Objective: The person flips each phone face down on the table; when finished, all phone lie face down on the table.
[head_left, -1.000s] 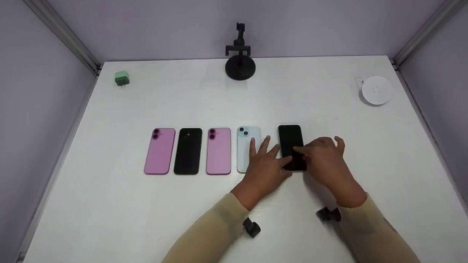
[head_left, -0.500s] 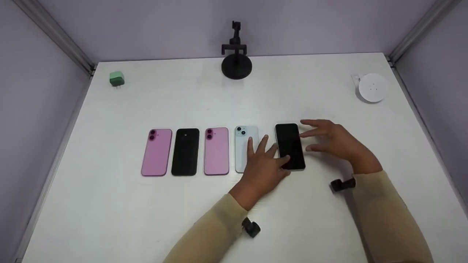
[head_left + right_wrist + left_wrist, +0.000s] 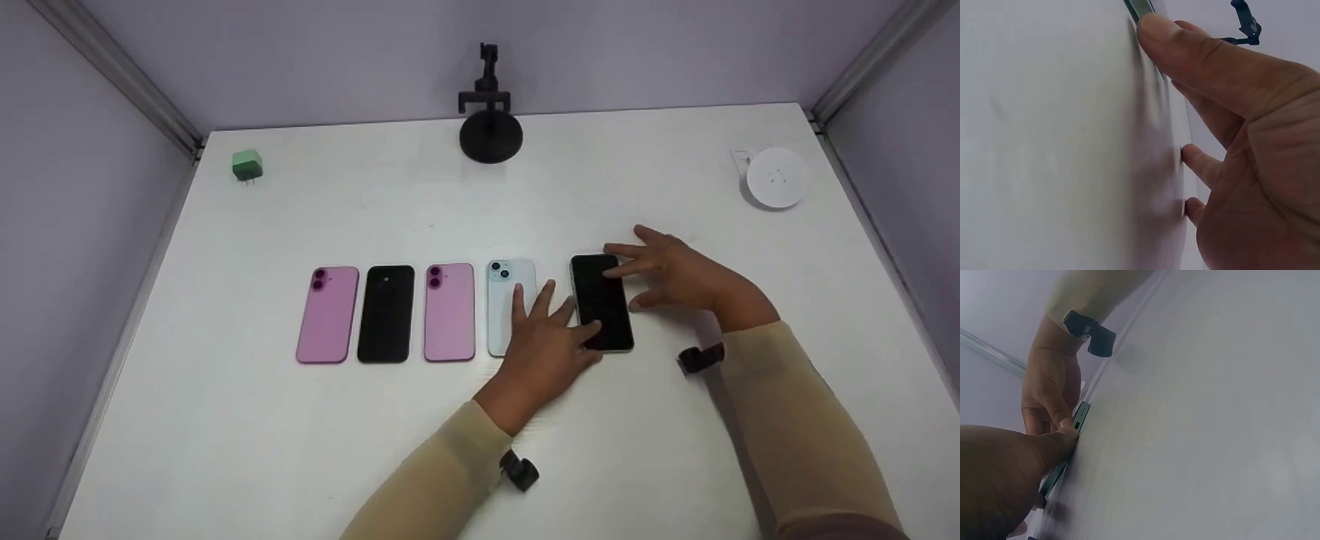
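- The black-screened phone [image 3: 601, 302] lies flat on the white bench [image 3: 675, 465] at the right end of a row, just beside the pale blue phone [image 3: 507, 296].
- The left hand [image 3: 546, 346] rests spread on the bench, fingers straight, overlapping the blue phone's lower part and touching the black-screened phone's lower left edge.
- The right hand [image 3: 671, 271] reaches in from the right with straight, apart fingers, their tips at the phone's upper right edge; it holds nothing.
- To square the phone with the row well, the judgement is light, even pressure from both sides, sliding it flat rather than tipping it, and keeping the left palm from nudging the blue phone.
- Only the head view shows the whole row: a pink phone [image 3: 327, 315], a black phone [image 3: 385, 313] and a second pink phone [image 3: 450, 311], well apart from the green charger [image 3: 247, 165], the phone stand [image 3: 490, 127] and the white round puck [image 3: 777, 177].
- Only the left wrist view shows the phone's bottom edge with its port [image 3: 1079, 421] and a fingertip pressed beside it.
- The right wrist view shows the thumb [image 3: 1196, 50] laid against a phone's corner, hidden from the head view.
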Action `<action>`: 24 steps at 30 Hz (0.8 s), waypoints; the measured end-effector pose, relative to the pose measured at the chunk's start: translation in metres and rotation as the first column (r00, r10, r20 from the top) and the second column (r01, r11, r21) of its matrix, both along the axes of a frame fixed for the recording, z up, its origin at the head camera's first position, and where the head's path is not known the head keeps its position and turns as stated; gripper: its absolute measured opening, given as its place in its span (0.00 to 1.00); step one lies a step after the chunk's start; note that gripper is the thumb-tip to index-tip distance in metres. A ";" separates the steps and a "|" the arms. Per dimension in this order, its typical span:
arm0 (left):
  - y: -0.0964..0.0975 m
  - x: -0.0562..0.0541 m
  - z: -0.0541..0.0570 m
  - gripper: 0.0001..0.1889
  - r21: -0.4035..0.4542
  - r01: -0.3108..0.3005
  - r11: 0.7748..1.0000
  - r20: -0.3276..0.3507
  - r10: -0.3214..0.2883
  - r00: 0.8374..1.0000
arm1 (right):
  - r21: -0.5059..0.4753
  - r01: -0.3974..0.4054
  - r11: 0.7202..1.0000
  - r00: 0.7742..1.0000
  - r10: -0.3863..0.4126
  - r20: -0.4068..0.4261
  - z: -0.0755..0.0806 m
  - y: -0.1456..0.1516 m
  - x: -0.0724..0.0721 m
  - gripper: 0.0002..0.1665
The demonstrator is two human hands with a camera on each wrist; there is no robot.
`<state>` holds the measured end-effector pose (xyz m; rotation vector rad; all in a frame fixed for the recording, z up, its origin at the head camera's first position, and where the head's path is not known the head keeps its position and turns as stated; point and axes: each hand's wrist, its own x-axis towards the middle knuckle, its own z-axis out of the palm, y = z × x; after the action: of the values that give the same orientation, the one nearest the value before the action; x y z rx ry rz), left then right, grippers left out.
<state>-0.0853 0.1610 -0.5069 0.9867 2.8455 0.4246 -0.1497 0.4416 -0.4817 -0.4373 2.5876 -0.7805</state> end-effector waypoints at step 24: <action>-0.005 -0.004 0.002 0.26 0.001 0.034 0.999 0.012 -0.034 0.999 | -0.070 0.069 0.995 0.991 -0.077 -0.114 -0.016 0.001 0.003 0.40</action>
<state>-0.0893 0.1564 -0.5044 1.0278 2.8131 0.4266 -0.1466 0.4424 -0.4976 -0.4209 2.7051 -0.8926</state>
